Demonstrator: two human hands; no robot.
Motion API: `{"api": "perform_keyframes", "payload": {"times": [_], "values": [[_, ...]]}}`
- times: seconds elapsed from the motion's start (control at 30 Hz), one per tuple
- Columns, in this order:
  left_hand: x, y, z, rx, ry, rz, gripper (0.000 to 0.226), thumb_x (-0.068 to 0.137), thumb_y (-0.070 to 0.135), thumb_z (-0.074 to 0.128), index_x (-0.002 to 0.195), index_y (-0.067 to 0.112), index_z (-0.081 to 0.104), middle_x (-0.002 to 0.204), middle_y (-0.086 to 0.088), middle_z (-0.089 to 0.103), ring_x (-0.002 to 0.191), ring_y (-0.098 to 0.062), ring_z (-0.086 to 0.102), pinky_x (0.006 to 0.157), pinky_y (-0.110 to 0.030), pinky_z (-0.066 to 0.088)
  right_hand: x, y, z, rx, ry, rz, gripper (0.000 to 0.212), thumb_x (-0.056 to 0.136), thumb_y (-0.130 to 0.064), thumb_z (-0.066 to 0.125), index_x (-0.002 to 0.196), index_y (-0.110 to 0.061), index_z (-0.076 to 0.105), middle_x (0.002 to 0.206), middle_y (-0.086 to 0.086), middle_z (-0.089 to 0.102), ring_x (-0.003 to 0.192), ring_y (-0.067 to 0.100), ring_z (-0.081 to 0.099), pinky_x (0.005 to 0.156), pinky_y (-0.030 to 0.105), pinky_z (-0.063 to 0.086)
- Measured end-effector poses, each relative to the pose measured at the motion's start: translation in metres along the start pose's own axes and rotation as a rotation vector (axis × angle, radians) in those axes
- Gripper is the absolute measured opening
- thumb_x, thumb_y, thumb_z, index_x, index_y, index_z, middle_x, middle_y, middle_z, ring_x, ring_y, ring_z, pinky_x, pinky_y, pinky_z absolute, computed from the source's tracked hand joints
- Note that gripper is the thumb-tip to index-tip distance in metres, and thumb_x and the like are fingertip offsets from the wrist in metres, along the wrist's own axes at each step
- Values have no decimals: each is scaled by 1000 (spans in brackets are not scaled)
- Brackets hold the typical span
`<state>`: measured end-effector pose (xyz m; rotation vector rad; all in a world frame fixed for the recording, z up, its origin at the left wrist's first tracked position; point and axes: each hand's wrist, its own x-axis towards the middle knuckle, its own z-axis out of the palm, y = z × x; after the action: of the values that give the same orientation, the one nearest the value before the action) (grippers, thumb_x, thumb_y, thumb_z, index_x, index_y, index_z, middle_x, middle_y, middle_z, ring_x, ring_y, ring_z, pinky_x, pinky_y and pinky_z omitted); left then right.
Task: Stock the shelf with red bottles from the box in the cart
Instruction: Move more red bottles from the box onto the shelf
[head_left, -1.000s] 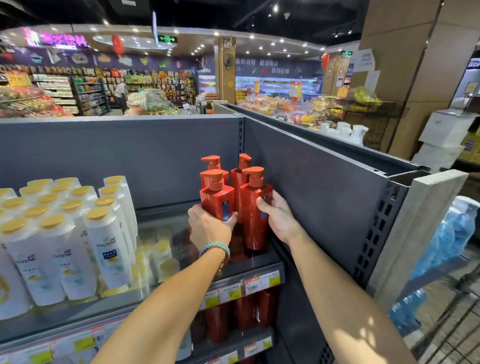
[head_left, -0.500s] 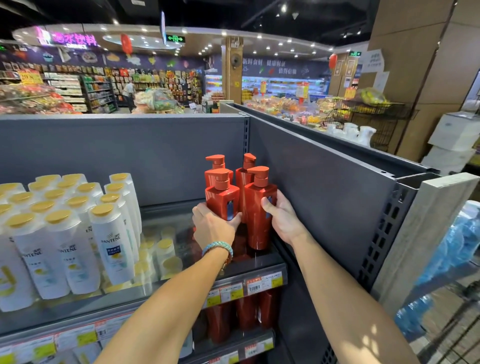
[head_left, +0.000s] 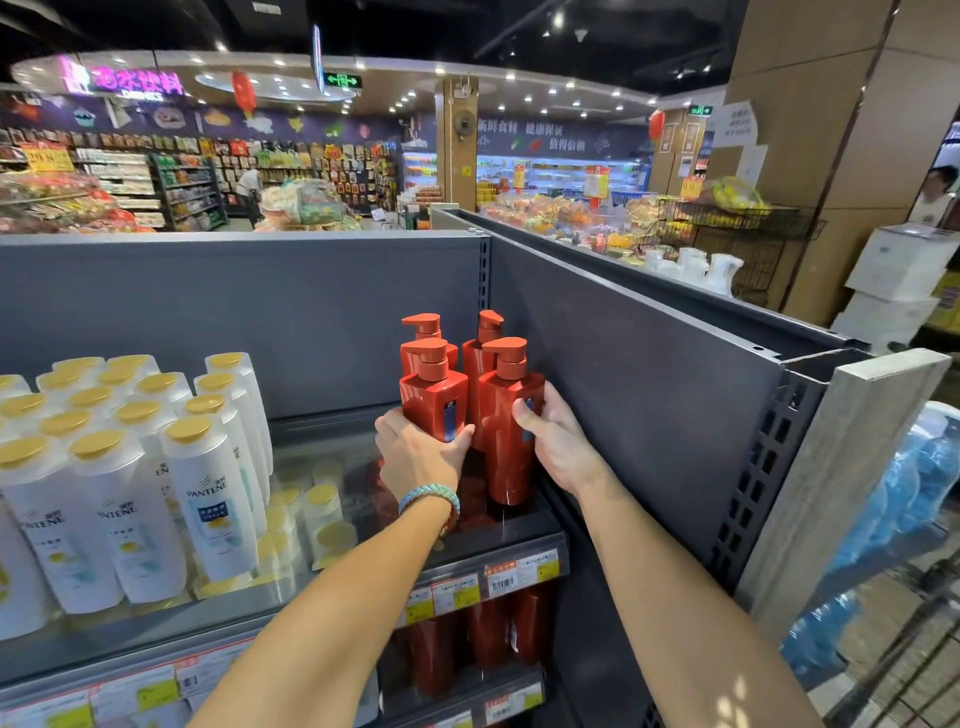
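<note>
Several red pump bottles stand in the right rear corner of the top shelf (head_left: 524, 525). My left hand (head_left: 418, 454) grips the front left red bottle (head_left: 434, 400) near its base. My right hand (head_left: 558, 441) wraps the front right red bottle (head_left: 506, 415), thumb across its label. Two more red bottles (head_left: 483, 353) stand directly behind them against the grey back panel. Neither the box nor the inside of the cart shows in this view.
White Pantene bottles (head_left: 208, 483) with yellow caps fill the shelf's left part. A grey side panel (head_left: 649, 389) walls the shelf on the right. More red bottles (head_left: 488, 634) stand on the shelf below. Blue wrapped bottles (head_left: 893, 499) and cart wire sit at far right.
Both hands stay on the two front red bottles, which sit almost where they were. The view has shifted slightly to the left.
</note>
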<state>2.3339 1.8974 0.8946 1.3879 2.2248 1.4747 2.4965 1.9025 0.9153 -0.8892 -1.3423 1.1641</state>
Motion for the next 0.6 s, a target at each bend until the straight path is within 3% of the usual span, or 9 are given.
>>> {"api": "perform_keyframes", "payload": {"times": [0.17,0.27,0.37,0.6], "values": [[1,1,1,-13,-30,-11,82,60,67,74,112,15,38,112,-6,47,105,-28,56,75,-43,53,1,3,-1,8,13,-14,55,81,-42,75,128,-20,58,127,6,67,126,24,60,114,55,38],[0,2,-2,-24,-59,-4,88,60,70,72,120,16,37,118,-6,46,111,-27,53,79,-43,53,1,-3,1,35,29,-47,67,77,-49,78,131,-16,56,130,9,66,127,26,59,113,52,40],[-5,3,-9,-8,-102,7,100,59,72,71,133,18,30,129,-5,43,121,-25,48,86,-44,52,-1,-11,1,78,58,-61,67,80,-42,74,136,-13,52,131,8,66,125,22,61,113,48,42],[-15,3,-20,12,-142,-22,97,71,48,72,144,13,19,139,-11,40,128,-29,41,94,-48,46,-8,-22,1,108,30,-94,65,81,-37,75,136,-9,52,132,12,65,125,25,61,112,50,42]]}}
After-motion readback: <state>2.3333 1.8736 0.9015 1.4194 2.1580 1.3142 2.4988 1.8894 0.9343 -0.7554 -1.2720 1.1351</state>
